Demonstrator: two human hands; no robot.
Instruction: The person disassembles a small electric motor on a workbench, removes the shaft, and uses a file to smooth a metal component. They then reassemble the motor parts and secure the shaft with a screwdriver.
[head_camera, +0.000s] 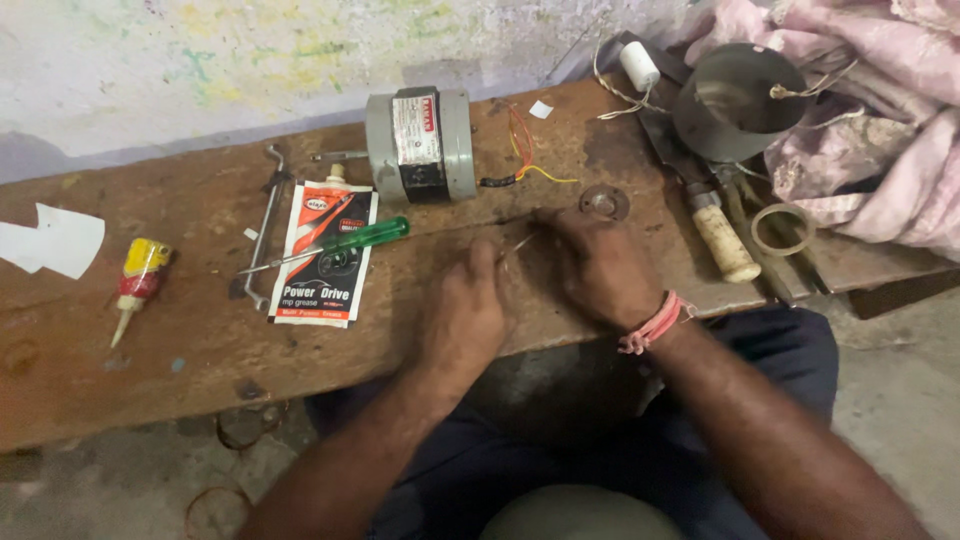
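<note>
On the wooden table (200, 330), a yellow glue tube (138, 280) lay at the far left, then a grease sachet (325, 255) with a green-handled screwdriver (345, 245) across it, and the grey motor (418, 146) stood closed behind. My left hand (465, 315) and right hand (600, 265) met at table centre, each grip pinched together on a thin wire (520, 243). The wire's long axis ran from lower left up toward the right, pointing at a round metal disc (605, 202). I judged the work early: the disc lay loose and the motor leads (525, 160) remained unconnected.

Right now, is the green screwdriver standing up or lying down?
Lying down: the screwdriver rests flat across the grease pouch on the bench.
</note>
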